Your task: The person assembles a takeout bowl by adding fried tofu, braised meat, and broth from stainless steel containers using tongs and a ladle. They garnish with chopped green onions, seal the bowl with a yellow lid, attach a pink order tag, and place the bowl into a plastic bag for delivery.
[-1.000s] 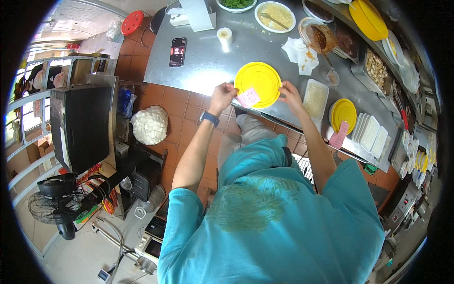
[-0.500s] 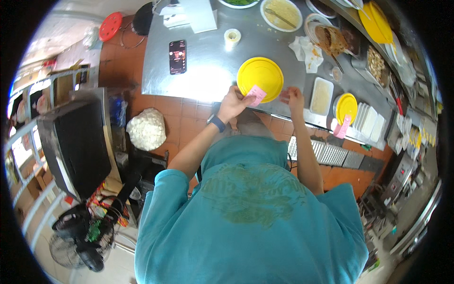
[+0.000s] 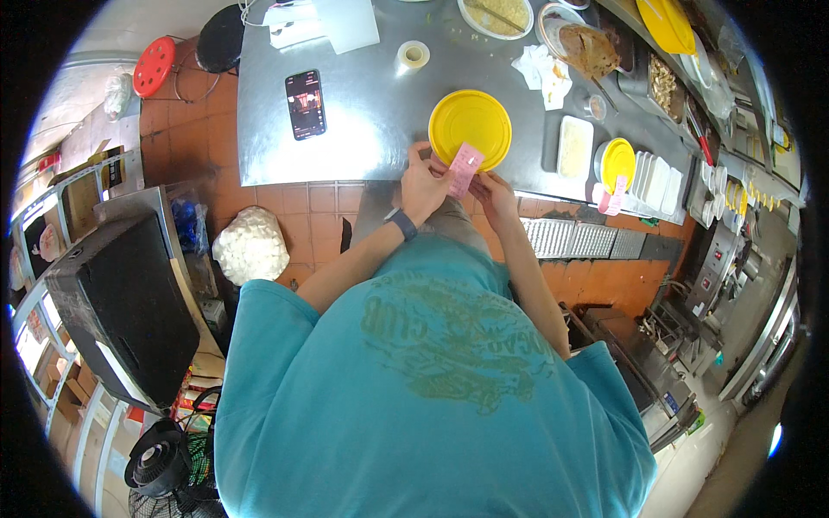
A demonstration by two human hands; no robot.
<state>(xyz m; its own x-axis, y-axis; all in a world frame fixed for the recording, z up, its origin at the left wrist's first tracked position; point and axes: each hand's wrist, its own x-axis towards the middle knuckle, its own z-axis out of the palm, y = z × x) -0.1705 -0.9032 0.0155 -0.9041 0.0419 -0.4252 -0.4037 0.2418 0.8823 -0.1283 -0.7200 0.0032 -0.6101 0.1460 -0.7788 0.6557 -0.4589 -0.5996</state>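
A round tub with a yellow lid (image 3: 471,121) sits near the front edge of the steel table. A pink paper slip (image 3: 466,166) lies over the near side of the lid and hangs past its rim. My left hand (image 3: 423,188), with a dark watch at the wrist, is closed with its thumb on the slip's left side. On the other side, my right hand (image 3: 498,198) has its fingers curled in at the tub's near rim, close to the slip. What those fingertips grip is hidden.
A phone (image 3: 306,104) and a tape roll (image 3: 413,57) lie on the table (image 3: 363,95). Rightward are a white rectangular container (image 3: 574,148), a second yellow-lidded tub (image 3: 618,161) with a pink slip, and white lids (image 3: 656,183). A bowl of pale food (image 3: 498,15) stands farther back.
My right hand has come in from beside the tub to its near rim, next to my left hand. The slip stands more upright. The whole view has shifted a little.
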